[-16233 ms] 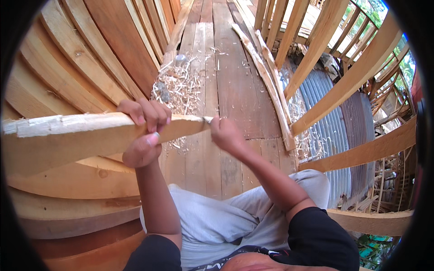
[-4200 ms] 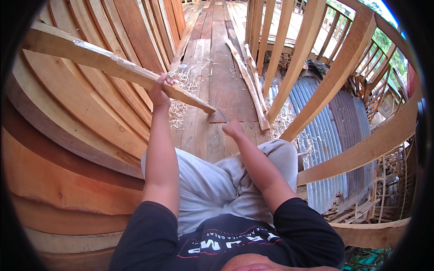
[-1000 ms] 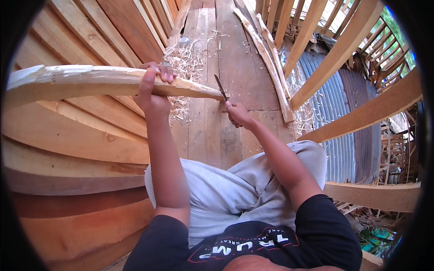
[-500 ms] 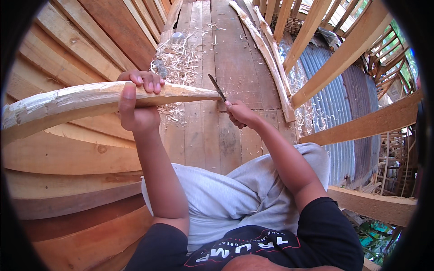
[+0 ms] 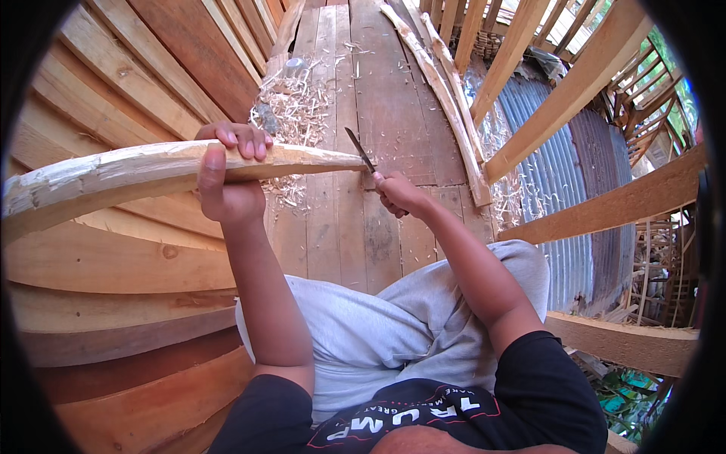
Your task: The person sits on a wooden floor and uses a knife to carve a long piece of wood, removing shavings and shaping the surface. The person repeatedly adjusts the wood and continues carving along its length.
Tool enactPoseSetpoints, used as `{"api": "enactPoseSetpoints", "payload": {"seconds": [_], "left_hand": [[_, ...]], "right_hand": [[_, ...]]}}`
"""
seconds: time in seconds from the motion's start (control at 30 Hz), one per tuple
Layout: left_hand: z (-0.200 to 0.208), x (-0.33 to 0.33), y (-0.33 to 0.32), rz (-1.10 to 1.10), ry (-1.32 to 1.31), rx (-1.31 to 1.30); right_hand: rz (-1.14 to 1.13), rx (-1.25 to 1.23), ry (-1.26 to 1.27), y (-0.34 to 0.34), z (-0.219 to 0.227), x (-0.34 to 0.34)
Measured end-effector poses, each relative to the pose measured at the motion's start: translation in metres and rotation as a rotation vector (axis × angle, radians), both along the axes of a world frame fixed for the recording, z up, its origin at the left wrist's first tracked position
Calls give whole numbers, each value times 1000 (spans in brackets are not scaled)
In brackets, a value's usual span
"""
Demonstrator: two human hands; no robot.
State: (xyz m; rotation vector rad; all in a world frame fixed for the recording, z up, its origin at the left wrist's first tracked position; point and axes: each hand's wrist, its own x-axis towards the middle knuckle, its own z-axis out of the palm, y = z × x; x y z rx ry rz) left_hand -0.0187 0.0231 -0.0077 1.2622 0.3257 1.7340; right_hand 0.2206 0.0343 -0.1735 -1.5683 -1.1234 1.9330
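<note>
A long, pale wooden pole (image 5: 113, 175) crosses from the left rim and tapers to a point near the middle. My left hand (image 5: 233, 170) is closed around it, thumb on the near side and fingers over the far side. In my right hand (image 5: 398, 194) is a knife (image 5: 358, 145), its handle mostly hidden by the fingers. The dark blade tilts up and to the left, beside the pole's pointed tip. Whether blade and wood touch, I cannot tell.
Curled wood shavings (image 5: 302, 106) litter the plank floor (image 5: 386, 83) beyond the pole. Boards (image 5: 113, 257) line the left side. Two stripped poles (image 5: 446, 91) lie at the far right, inside wooden railing posts (image 5: 575, 83). Corrugated metal sheets (image 5: 556, 174) show outside.
My right hand and the knife have shifted very slightly left, staying by the pole's tip. The left hand keeps its grip, and the view has moved a little.
</note>
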Motion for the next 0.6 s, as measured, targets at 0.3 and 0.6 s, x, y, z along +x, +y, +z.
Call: {"api": "enactPoseSetpoints", "payload": {"seconds": [0.3,0.6], "left_hand": [[-2,-2,1,-19,8,13],[-3,-4,2,-76,29,68]], "right_hand": [[-33,53,-95,-4,4,-12],[37,428,-108,-7,85,-11]]}}
